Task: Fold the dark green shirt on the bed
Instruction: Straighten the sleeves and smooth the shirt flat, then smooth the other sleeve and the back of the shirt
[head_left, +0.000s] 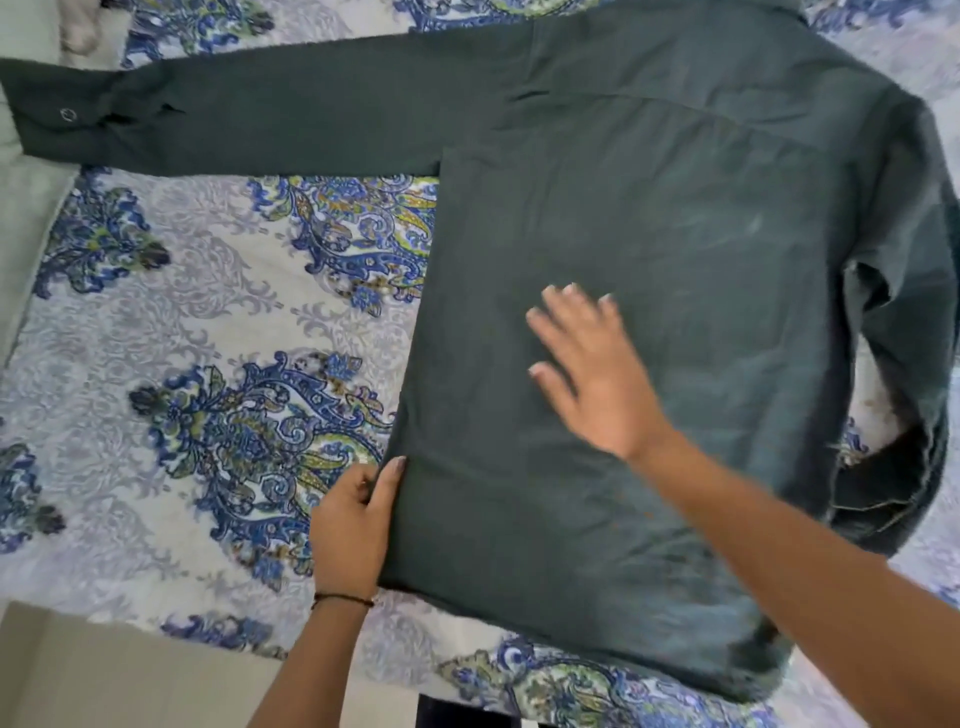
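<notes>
The dark green shirt (649, 218) lies back-up on the bed, collar at the top. Its left side is folded in, giving a straight vertical edge. One long sleeve (249, 111) stretches out flat to the left, cuff and button at the far end. The other sleeve (914, 332) curls down the right side. My left hand (353, 525) pinches the folded left edge near the hem, thumb on top. My right hand (592, 369) lies flat, fingers spread, on the middle of the shirt's back.
The bed has a white sheet with blue and green paisley print (208, 322). A pale green cloth or pillow (26, 208) lies along the left edge. The bed's near edge and floor (104, 670) show at bottom left.
</notes>
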